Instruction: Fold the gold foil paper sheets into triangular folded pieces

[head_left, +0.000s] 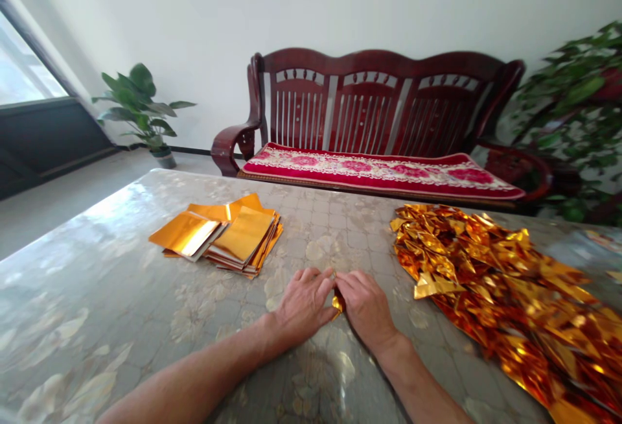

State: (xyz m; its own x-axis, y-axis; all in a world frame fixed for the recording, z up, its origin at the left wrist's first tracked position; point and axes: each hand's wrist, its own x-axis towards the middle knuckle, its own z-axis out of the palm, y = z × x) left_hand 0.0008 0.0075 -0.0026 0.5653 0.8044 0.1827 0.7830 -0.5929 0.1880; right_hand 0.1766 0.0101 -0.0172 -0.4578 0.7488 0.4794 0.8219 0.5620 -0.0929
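Note:
Near the middle of the table, my left hand point(306, 297) and my right hand point(367, 307) meet around a small piece of gold foil paper point(337, 303). Both hands are closed on it, with the fingertips pressed together at its top; much of the piece is hidden between them. To the left lies a loose stack of flat gold paper sheets point(245, 233), partly fanned out. A large heap of folded gold foil pieces point(486, 281) spreads over the right side of the table.
The table point(194, 307) has a glossy patterned cover. Beyond it stands a dark red wooden bench point(374, 61) with a red floral cushion point(389, 168). Clear plastic point(583, 249) lies at the far right. Potted plants point(140, 103) stand on both sides.

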